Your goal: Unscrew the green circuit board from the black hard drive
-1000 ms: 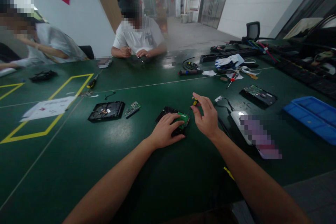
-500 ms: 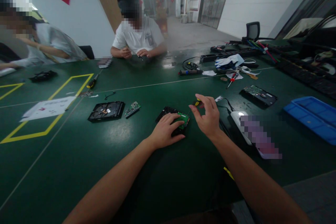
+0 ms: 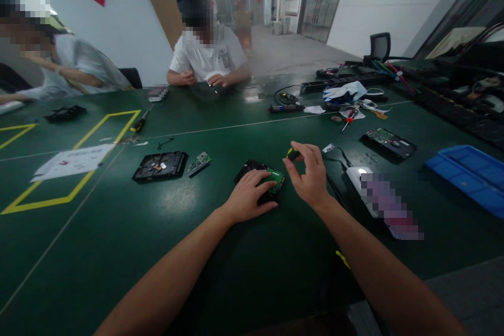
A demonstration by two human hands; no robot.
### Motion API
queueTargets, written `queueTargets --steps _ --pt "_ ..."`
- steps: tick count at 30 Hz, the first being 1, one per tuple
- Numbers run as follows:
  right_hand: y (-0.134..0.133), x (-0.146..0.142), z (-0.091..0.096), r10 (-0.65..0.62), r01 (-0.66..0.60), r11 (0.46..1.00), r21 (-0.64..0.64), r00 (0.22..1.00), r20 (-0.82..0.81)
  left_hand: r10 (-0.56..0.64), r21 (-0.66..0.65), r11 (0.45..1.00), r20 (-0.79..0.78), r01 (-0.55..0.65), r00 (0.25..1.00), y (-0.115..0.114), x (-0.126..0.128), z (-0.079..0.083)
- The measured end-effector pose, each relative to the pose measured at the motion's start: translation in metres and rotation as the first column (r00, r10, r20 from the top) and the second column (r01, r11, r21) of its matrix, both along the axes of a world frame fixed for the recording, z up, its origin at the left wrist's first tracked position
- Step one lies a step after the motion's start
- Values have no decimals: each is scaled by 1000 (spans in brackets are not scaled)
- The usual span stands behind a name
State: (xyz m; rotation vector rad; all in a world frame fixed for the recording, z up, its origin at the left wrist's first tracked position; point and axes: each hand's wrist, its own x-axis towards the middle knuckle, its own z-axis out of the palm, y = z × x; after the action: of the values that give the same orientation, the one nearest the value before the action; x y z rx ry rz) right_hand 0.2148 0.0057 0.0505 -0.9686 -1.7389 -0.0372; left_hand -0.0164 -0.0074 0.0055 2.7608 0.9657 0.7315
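Observation:
My left hand (image 3: 247,197) lies flat on a black hard drive (image 3: 252,170) with a green circuit board (image 3: 275,178) on top, pressing it to the green table (image 3: 118,231). My right hand (image 3: 311,173) is closed around the black and yellow handle of a small screwdriver (image 3: 292,154), held upright over the board's right edge. The screwdriver's tip is too thin to make out.
An opened hard drive (image 3: 159,165) and a loose circuit board (image 3: 199,163) lie to the left. Another drive (image 3: 388,142), a blue tray (image 3: 468,168), tools and cables sit to the right. Two people work across the table; one person's hands (image 3: 205,80) are by a small part.
My right hand's fingers have shifted round the screwdriver handle, turning it slightly. My left hand and the drive have stayed in place.

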Motion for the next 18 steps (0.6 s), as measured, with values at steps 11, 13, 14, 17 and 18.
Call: queueTargets --steps 11,13,14,17,18 --pt "-1 -1 0 -17 17 1000 -20 1000 21 -1 -9 1000 3 1 1000 0 -1 1" --pt "-1 0 1 -40 41 999 -19 999 12 -1 -14 1000 0 1 1000 -1 -1 1" --pt "-1 0 1 -46 46 999 -20 999 8 -1 -16 1000 1 1 1000 -1 0 1" --pt "-1 1 1 -23 23 999 -27 1000 7 3 -20 1000 7 -3 1000 -1 0 2" --pt "-1 1 1 -1 1 999 -33 1000 14 3 -19 1000 7 -3 1000 -1 0 2"
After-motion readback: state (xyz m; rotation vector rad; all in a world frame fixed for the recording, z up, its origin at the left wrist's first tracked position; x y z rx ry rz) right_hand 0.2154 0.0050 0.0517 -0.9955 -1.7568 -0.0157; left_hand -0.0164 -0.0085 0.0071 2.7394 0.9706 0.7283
